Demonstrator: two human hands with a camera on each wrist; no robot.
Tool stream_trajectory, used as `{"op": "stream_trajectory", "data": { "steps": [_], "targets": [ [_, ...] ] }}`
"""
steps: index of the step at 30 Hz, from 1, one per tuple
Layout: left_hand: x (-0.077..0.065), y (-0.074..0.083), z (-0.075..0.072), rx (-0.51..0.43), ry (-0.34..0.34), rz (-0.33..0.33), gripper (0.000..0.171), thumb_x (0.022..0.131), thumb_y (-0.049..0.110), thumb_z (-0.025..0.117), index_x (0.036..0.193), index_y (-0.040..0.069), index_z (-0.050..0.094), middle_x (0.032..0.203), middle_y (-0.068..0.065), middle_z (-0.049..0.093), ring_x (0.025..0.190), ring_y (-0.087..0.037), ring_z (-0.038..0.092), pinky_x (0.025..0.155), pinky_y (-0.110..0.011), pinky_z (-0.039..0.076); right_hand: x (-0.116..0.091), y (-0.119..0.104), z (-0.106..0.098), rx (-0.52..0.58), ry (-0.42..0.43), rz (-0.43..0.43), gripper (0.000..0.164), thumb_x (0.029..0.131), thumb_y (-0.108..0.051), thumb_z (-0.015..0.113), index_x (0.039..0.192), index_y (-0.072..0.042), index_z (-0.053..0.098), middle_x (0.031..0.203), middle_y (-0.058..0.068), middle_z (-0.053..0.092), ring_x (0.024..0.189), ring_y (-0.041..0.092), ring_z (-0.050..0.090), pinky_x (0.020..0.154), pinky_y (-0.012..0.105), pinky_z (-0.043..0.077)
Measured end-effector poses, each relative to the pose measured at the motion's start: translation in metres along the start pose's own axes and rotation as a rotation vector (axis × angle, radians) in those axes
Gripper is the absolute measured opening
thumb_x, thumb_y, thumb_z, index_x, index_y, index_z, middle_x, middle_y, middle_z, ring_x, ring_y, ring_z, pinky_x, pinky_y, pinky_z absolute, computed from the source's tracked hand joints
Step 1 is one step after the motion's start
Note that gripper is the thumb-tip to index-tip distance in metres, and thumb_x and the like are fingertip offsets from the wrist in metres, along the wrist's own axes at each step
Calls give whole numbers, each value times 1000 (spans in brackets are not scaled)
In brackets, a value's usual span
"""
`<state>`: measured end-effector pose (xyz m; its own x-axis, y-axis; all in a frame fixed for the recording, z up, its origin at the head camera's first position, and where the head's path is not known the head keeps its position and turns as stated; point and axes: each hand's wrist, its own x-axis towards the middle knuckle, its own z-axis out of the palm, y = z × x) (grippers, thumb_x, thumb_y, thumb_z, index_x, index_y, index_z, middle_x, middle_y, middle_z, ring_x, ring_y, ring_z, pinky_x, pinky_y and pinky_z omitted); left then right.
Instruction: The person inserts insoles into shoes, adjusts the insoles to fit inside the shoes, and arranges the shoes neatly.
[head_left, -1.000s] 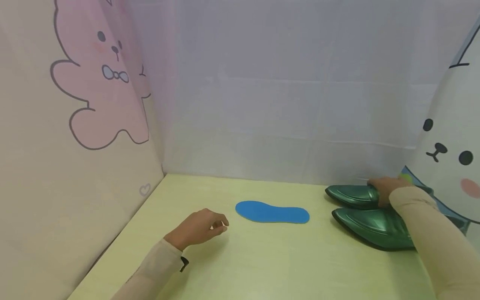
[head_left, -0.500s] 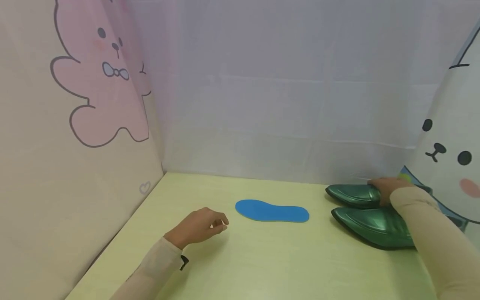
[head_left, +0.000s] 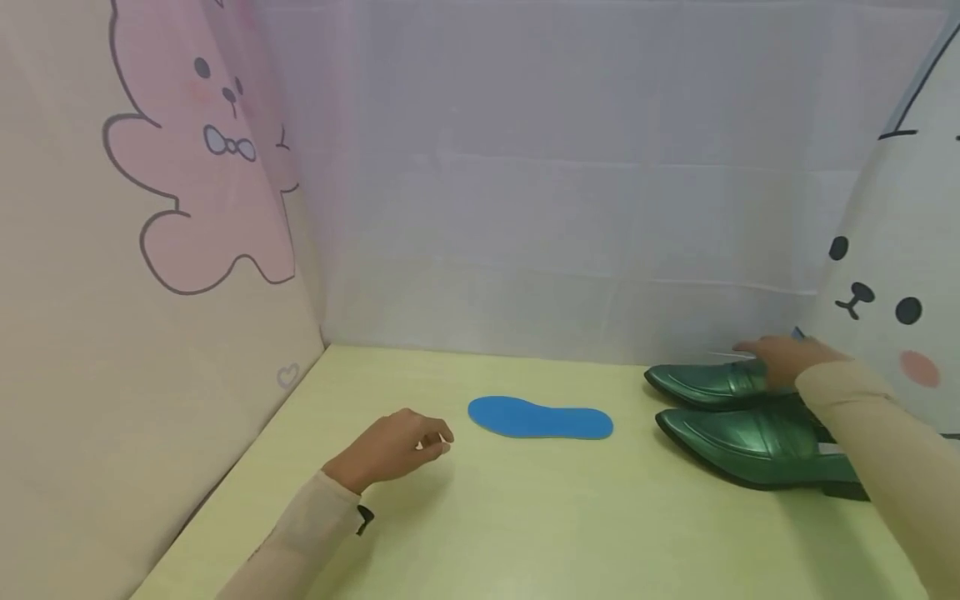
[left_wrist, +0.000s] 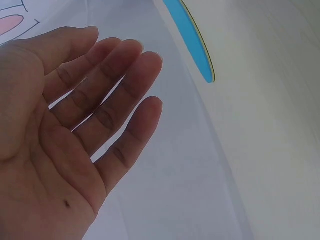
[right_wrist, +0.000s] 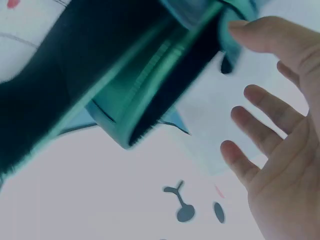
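The far green shoe (head_left: 697, 386) and near green shoe (head_left: 757, 446) lie side by side on a pale table (head_left: 525, 517), backs partly hidden by the right hand (head_left: 791, 360) and sleeve (head_left: 870, 425). That hand's fingers are spread; thumb contact is unclear. The left hand (head_left: 390, 447), loosely curled, is near a blue insole (head_left: 540, 419), cropped in the left wrist view.

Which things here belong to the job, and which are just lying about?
Likely the job:
far green shoe, at the right hand
near green shoe, beside it
blue insole, near the left hand

Just there:
yellow tabletop
pale curtain
pink bear print
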<state>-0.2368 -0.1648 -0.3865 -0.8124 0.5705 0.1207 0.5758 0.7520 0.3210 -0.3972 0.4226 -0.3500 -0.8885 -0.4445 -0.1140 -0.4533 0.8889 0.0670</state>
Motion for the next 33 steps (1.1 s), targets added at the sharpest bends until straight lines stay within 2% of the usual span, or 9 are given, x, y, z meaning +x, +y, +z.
{"op": "stream_trajectory", "data": {
  "steps": [5,9,11,14,17,20,22,27,33],
  "targets": [
    [1,2,-5,2,14,5,16,94,26,55,103,21,67,88,16,63,78,1,57,67,-28,48,-12,-9,-25,-31,41,-28,76,66,-22,77,133,-4,46,113,28,55,96,44,55,67,53,47],
    [2,2,-5,25,62,28,16,95,29,55,105,24,66,89,17,62,80,2,56,70,-27,48,-27,-17,-36,-54,77,-62,78,69,-40,78,132,-6,48,115,28,55,98,44,54,69,56,47],
    [3,3,-4,51,114,64,17,95,30,55,107,24,65,92,18,61,83,2,56,72,-27,48,-35,-21,-36,-50,85,-70,82,66,-51,77,130,-7,50,116,27,55,101,46,53,71,58,45],
    [4,6,-2,101,228,144,20,94,32,55,110,24,65,101,17,60,93,1,54,77,-26,47,-49,-26,-31,-32,81,-73,90,63,-65,72,130,-8,52,118,25,55,103,45,52,73,59,44],
    [7,11,-1,153,350,211,25,95,36,53,113,23,64,108,14,58,102,-1,51,83,-25,44,-59,-27,-20,-13,63,-78,97,60,-71,69,133,-10,48,124,29,49,105,48,50,73,61,43],
    [12,20,0,170,428,249,30,96,40,50,114,20,63,109,10,59,104,-4,51,85,-27,44,-66,-28,-6,-2,37,-65,104,57,-76,67,135,-10,45,127,33,44,104,49,49,72,61,43],
    [15,27,3,175,441,259,33,97,42,47,115,19,63,108,9,59,102,-6,52,85,-28,44,-71,-27,3,-16,18,-53,108,54,-78,66,134,-9,45,125,34,44,104,50,49,71,61,43],
    [20,42,11,142,413,290,33,98,41,43,115,20,63,106,10,61,97,-6,53,85,-30,43,-81,-25,21,-2,-23,-40,105,51,-74,71,129,-7,49,120,31,47,103,52,47,71,63,42],
    [20,46,18,111,401,315,28,99,37,43,107,23,66,101,13,62,94,-2,54,82,-25,43,-84,-22,33,12,9,-60,105,50,-73,72,130,-10,47,122,30,46,105,54,45,71,65,41]
  ]
}}
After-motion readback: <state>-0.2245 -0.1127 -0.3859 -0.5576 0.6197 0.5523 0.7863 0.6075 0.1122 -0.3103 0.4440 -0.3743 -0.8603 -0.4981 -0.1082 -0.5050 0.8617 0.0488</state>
